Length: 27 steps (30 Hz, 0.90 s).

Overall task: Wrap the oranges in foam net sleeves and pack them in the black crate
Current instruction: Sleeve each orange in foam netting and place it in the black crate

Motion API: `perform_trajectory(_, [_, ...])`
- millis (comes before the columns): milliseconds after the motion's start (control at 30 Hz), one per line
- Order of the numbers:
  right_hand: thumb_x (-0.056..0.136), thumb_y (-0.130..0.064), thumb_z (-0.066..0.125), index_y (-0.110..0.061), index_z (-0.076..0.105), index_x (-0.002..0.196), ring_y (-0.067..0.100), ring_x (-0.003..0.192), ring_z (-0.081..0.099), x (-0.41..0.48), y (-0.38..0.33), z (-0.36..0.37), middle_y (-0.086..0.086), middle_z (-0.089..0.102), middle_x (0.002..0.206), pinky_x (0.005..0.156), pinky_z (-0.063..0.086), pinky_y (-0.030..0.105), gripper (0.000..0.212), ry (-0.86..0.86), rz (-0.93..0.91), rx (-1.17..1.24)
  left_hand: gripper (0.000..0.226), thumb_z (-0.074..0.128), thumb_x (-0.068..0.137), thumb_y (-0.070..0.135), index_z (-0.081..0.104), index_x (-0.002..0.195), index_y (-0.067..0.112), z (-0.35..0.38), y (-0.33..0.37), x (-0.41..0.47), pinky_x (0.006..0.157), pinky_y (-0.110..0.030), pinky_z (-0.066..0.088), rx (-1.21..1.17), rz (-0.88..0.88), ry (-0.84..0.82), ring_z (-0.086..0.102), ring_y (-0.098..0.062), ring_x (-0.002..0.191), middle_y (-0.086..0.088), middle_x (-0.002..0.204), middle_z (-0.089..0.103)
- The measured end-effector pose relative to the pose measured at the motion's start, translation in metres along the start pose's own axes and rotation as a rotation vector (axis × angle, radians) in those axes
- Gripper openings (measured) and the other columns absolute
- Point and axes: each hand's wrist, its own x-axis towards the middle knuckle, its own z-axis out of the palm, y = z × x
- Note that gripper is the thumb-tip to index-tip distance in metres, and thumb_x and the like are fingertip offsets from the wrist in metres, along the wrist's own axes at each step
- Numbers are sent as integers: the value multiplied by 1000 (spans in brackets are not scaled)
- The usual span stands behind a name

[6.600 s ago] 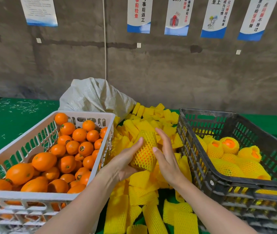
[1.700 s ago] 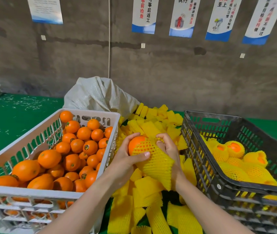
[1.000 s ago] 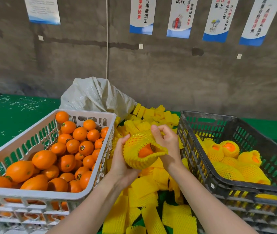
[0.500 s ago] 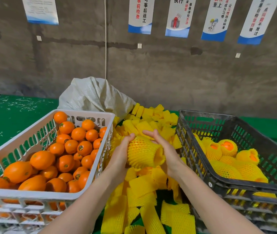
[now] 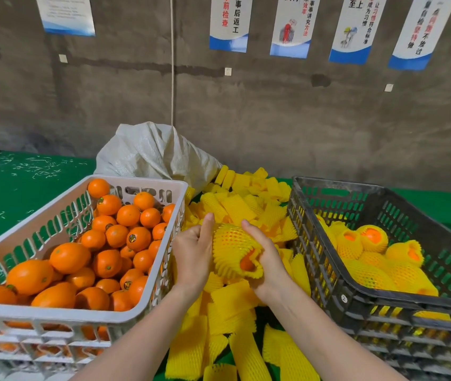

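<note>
1 sleeved orange, gripped between left hand and right hand above the loose foam net sleeves, beside the black crate: likely firm, weighty fruit under soft, grippy netting; best cupped round its middle.

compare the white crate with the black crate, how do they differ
The white crate sits on the person's left, the black crate on the right. The white crate holds bare oranges; the black crate holds oranges in yellow foam sleeves. The white crate looks fuller than the black crate. Both are slotted plastic crates.
</note>
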Motion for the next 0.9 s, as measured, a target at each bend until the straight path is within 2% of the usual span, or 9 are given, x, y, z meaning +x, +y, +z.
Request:
perform_trajectory(67, [78,-40,62,-15,78,67,21,67,71,0,-1,-1,9,73,79,61,55,29,31,-36,37,60,52,47,84,47,36,47,13,-2,-3,1,46,-35,24,10,49,-59,28,-11,45,-3,45,33])
perform_trajectory(167, [72,-41,63,-15,77,63,21,64,69,1,-2,0,10,72,76,61,56,29,31,-64,46,114,60,43,86,45,44,51,-4,-4,-10,-1,50,-49,35,20,89,-110,37,-24,51,-21,50,43])
perform_trajectory(300, [62,-43,65,-13,77,64,26,78,63,2,-2,0,13,71,77,72,50,33,32,-80,121,124,64,41,93,51,42,51,2,-3,-11,6,46,-47,30,10,162,-114,31,-19,50,-11,49,36])
perform_trajectory(400, [62,-42,65,-14,77,64,23,72,66,0,-3,1,11,71,74,65,52,30,30,-117,85,127,74,43,85,67,45,53,0,-2,-9,12,49,-41,30,20,125,-133,38,-20,51,-10,52,42])
perform_trajectory(467, [63,-40,65,-14,76,67,21,67,68,1,-3,1,10,71,75,61,54,28,29,-129,0,127,63,45,78,73,55,69,12,-1,-5,13,61,-38,41,27,-53,-124,53,-19,66,-2,66,56])
perform_trajectory(533, [71,-38,64,-17,73,78,20,72,69,4,-1,-2,7,72,78,63,54,31,24,-82,-110,74,52,42,69,77,55,90,31,-2,-1,11,78,-39,52,-92,-466,-260,62,-20,87,3,87,65])
perform_trajectory(633, [87,-30,57,-21,63,88,21,85,64,9,2,-7,5,67,87,71,51,34,11,6,-270,-68,62,40,69,81,59,101,32,-3,3,7,70,-50,57,-341,-964,-531,71,-29,85,-3,87,75])
perform_trajectory(800, [70,-33,53,-26,55,99,20,96,57,9,2,-16,1,59,101,71,48,31,29,-23,-468,-255,69,58,62,71,62,110,22,2,4,8,85,-49,55,-451,-1015,-595,71,-29,90,-11,99,73])
perform_trajectory(900, [72,-27,47,-27,54,108,15,103,55,9,2,-21,-1,56,113,76,48,28,37,-104,-544,-337,60,65,65,60,63,112,22,4,3,8,80,-46,57,-497,-967,-595,71,-27,91,-10,101,73])
